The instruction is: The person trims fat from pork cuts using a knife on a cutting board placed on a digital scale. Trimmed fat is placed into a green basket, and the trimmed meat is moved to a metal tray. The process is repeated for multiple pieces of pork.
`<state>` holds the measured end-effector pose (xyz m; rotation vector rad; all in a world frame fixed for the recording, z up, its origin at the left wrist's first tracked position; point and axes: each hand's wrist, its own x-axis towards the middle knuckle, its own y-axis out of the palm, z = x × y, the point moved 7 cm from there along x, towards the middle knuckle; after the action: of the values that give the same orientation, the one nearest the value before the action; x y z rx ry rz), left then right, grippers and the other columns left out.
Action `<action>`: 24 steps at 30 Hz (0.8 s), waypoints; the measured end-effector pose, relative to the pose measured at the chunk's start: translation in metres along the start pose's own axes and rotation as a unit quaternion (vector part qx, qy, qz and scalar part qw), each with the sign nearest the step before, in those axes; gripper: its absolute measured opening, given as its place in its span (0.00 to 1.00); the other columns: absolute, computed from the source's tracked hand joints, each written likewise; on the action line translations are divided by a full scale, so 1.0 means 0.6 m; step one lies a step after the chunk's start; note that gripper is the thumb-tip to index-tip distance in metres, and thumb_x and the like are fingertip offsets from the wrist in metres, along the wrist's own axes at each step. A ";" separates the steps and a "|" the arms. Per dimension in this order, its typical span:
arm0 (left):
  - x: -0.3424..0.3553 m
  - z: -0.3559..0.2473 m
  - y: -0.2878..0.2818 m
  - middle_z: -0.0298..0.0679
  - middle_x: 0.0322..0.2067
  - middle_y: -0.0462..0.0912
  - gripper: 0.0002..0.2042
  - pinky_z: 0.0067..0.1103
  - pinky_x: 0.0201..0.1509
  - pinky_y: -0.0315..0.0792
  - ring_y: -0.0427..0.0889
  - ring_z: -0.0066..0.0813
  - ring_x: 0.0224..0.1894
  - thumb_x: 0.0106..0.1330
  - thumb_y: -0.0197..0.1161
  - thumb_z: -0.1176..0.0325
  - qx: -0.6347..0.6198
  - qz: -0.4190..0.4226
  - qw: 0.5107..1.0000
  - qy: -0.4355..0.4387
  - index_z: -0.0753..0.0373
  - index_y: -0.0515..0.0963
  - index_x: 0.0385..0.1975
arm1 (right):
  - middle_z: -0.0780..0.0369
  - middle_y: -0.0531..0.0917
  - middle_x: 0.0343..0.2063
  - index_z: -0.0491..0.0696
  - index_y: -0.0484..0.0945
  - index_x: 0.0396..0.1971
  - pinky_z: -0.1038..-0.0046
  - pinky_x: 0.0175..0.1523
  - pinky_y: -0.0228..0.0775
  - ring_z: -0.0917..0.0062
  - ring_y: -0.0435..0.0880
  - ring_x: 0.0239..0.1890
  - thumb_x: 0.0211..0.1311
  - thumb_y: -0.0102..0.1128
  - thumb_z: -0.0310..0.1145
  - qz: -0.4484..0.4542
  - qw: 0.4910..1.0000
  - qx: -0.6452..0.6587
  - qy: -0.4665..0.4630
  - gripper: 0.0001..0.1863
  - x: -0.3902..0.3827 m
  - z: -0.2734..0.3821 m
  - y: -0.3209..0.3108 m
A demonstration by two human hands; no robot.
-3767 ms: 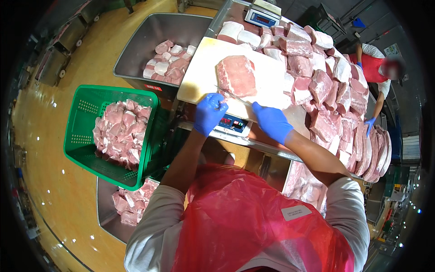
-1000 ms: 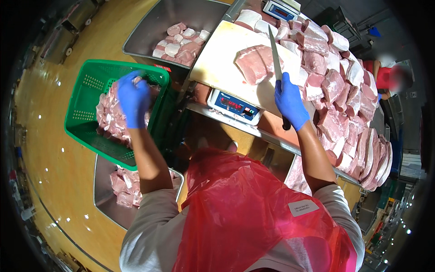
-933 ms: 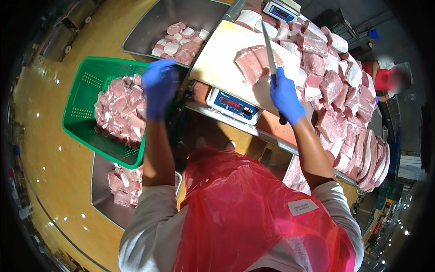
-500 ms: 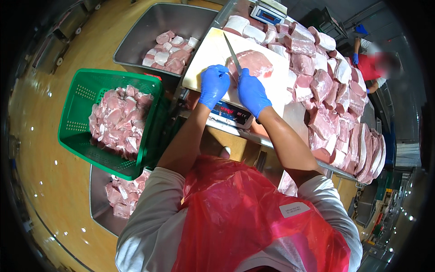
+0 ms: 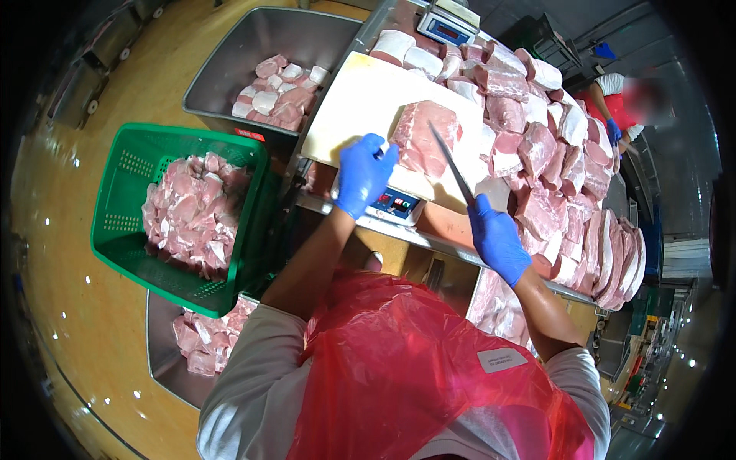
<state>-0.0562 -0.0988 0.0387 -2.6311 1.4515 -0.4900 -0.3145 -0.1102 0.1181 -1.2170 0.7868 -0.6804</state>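
Observation:
My right hand (image 5: 497, 239), in a blue glove, is wrapped round the handle of a knife (image 5: 452, 161). Its long blade slants up and left, the tip over the right part of a large pork piece (image 5: 420, 139). The pork lies on a white cutting board (image 5: 349, 92). Just left of the meat, my left hand (image 5: 365, 175), gloved in blue too, has its fingers curled together over the board's near edge. Something small and whitish shows at its fingertips, too small to name. A scale display (image 5: 395, 202) sits below the board's near edge.
Many pork pieces (image 5: 540, 146) are heaped on the metal table to the right. At left stand a green basket (image 5: 107, 238) of meat trimmings and a steel tub (image 5: 222, 69) with cut pieces. Another scale (image 5: 447, 29) is at the back. A co-worker (image 5: 613, 107) stands far right.
My right hand has drawn the knife off to the right and nearer to me, away from the left hand. My left hand has come slightly nearer. The pork now sits more upright on the board.

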 end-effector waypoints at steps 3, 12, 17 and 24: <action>-0.027 -0.043 0.047 0.43 0.20 0.76 0.10 0.27 0.30 0.72 0.76 0.36 0.23 0.56 0.72 0.72 0.110 -0.100 0.981 0.125 0.66 0.77 0.31 | 0.44 0.80 0.24 0.46 0.69 0.40 0.48 0.31 0.68 0.45 0.80 0.29 0.72 0.53 0.35 -0.118 0.991 0.056 -0.027 0.08 0.029 -0.008 -0.014; -0.035 0.010 0.057 0.40 0.17 0.75 0.09 0.27 0.28 0.72 0.75 0.29 0.20 0.50 0.68 0.79 -0.064 -0.106 0.992 0.029 0.65 0.72 0.24 | 0.49 0.84 0.31 0.46 0.71 0.43 0.53 0.39 0.75 0.52 0.85 0.36 0.70 0.51 0.34 -0.004 0.998 -0.030 -0.048 0.09 0.054 0.010 0.060; -0.035 0.003 0.056 0.33 0.18 0.77 0.08 0.20 0.28 0.72 0.74 0.16 0.24 0.49 0.69 0.82 -0.029 -0.081 0.994 0.060 0.66 0.75 0.21 | 0.45 0.84 0.33 0.42 0.70 0.45 0.54 0.43 0.76 0.52 0.86 0.39 0.66 0.50 0.29 0.010 0.999 0.025 -0.034 0.10 0.165 0.102 0.071; 0.025 0.059 -0.022 0.31 0.19 0.73 0.10 0.20 0.28 0.68 0.70 0.16 0.23 0.51 0.67 0.84 -0.089 -0.105 0.982 0.133 0.63 0.72 0.21 | 0.44 0.84 0.32 0.42 0.67 0.48 0.51 0.42 0.76 0.48 0.85 0.37 0.68 0.49 0.28 0.037 0.999 0.025 -0.022 0.12 0.099 0.060 0.094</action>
<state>-0.0265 -0.1068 0.0118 -2.9761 1.3421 -0.7956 -0.2488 -0.1263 0.0595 -1.1490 0.7701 -0.6067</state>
